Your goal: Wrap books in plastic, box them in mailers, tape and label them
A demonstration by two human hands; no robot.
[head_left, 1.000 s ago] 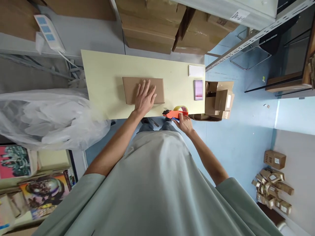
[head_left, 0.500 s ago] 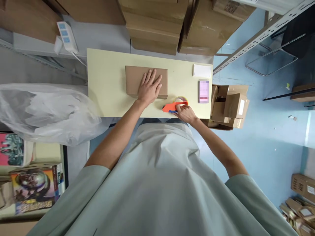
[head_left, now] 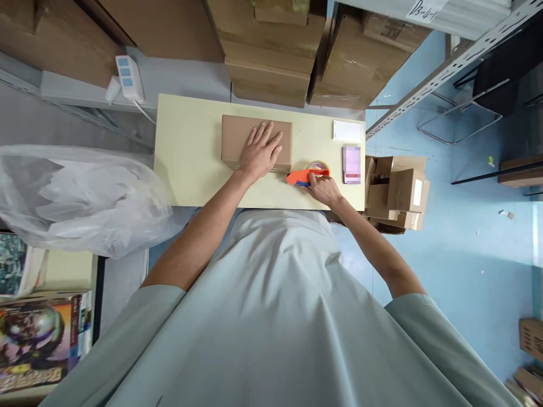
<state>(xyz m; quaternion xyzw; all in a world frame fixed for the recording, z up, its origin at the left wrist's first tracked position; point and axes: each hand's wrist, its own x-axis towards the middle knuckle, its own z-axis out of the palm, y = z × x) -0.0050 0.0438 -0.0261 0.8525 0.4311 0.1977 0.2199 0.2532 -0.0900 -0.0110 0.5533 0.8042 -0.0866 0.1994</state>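
Note:
A closed brown cardboard box point(head_left: 237, 141) lies on the pale yellow table point(head_left: 186, 175). My left hand point(head_left: 259, 151) rests flat on its top, fingers spread out, covering part of the right half. To the right of the box, my right hand point(head_left: 324, 189) grips an orange tape dispenser point(head_left: 297, 177) with a blue part underneath. A roll of tape point(head_left: 318, 166) sits in the dispenser, and the dispenser's tip is close to the box's lower right corner. Some fingers of the right hand are hidden beneath the dispenser.
A white card point(head_left: 348, 131) and a pinkish phone-like object point(head_left: 352, 165) lie at the table's right end. Open cartons point(head_left: 401, 189) stand beyond it. Large boxes point(head_left: 267, 79) line the back. A clear plastic bag point(head_left: 85, 198) bulges at the left, below a power strip point(head_left: 129, 78).
My right hand has lifted the tape dispenser from the table's front edge up over the tabletop, towards the box. My left hand stays on the box, which has moved slightly away from me.

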